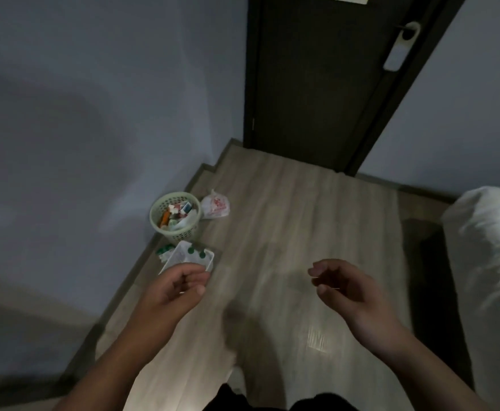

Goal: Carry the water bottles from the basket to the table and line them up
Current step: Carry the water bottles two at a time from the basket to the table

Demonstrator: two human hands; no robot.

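A clear basket stands on the wooden floor by the left wall, holding water bottles with green caps. More green-capped bottles stand just left of it. My left hand hovers over the basket's near edge, fingers loosely curled, holding nothing. My right hand hangs in the air over the floor to the right, fingers also loosely curled and empty. No table is in view.
A pale green waste bin full of rubbish stands beyond the basket, with a white plastic bag beside it. A dark door closes the far end. A white bed runs along the right.
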